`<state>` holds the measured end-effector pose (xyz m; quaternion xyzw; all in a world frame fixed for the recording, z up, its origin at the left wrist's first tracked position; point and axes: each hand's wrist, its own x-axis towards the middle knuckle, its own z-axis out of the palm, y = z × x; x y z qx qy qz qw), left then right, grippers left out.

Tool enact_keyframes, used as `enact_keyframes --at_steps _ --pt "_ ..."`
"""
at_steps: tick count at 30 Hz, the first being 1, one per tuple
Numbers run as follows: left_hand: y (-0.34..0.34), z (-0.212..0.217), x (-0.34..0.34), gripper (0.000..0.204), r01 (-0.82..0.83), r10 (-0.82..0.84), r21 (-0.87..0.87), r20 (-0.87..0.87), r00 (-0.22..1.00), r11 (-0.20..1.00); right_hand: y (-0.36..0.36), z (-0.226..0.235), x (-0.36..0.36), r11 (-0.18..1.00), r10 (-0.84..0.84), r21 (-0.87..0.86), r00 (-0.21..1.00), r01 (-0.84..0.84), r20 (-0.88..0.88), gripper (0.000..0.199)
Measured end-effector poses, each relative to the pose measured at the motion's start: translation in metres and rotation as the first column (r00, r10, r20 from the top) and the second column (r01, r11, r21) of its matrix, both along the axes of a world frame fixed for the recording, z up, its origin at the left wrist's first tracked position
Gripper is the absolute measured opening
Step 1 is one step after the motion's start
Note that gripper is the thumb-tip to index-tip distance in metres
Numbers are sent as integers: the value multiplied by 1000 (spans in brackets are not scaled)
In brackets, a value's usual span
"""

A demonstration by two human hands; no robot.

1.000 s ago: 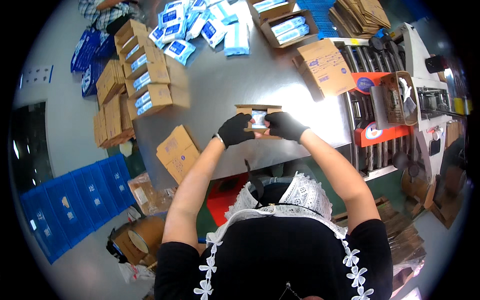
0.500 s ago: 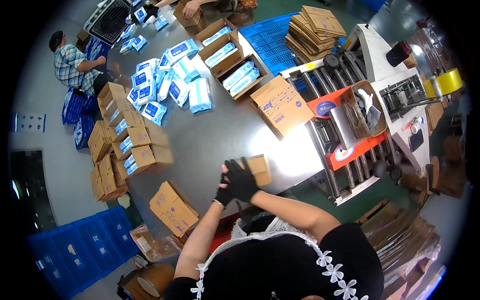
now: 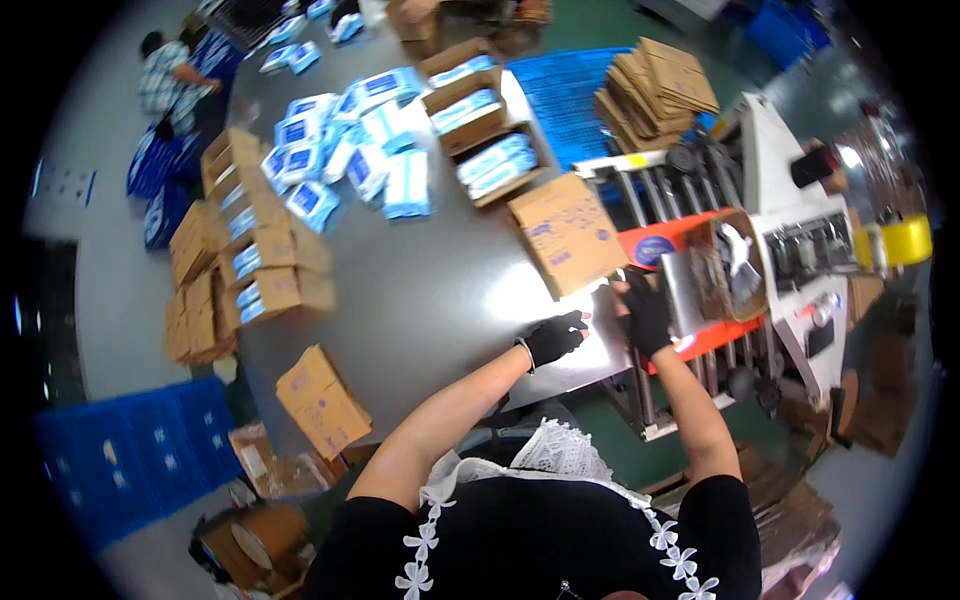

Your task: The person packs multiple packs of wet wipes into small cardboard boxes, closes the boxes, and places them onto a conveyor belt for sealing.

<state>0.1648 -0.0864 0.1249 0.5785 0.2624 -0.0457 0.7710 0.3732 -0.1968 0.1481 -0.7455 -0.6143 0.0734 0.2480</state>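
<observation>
Head view: tan cardboard box (image 3: 568, 237), flat-topped, with blurred purple print

At the right edge of the worktop (image 3: 400, 340), the right hand (image 3: 646, 312) is blurred, any contact unclear; print on the nearby carton (image 3: 568, 238) is smeared. Toward the far edge, the view's top cuts off a box (image 3: 412, 36).

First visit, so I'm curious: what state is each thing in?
Left hand: gloved, apparently empty.
Right hand: gloved, blurred; grip unclear.
Middle carton: closed or flattened, unclear.
Packs: loose, piled.
Left boxes: open, packs inside.
Back boxes: open, packs inside.
Near cartons: flat, stacked.
Far cartons: flat, stacked.
</observation>
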Motion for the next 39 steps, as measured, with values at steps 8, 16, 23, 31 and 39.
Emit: enact_keyframes --at_steps 8,16,23,31,39 --pt "-6 -59 -287 29 -783 775 -68 -115 622 618 60 -30 -36 852 -522 7 851 523 55 78" --pt "30 -38 -347 33 -611 772 598 -21 635 519 71 -93 -21 975 -121 136 931 177 -344 36" --pt "137 29 -179 52 -315 307 914 232 923 256 25 -71 -154 977 -213 -31 954 211 -210 43" --pt "115 -34 -177 61 182 55 684 -309 949 707 -16 -48 -203 881 -287 -432 944 194 -160 28" --pt "118 -28 -210 44 -897 614 -73 -705 355 435 132 39 -192 666 -106 -746 988 -14 -113 31"
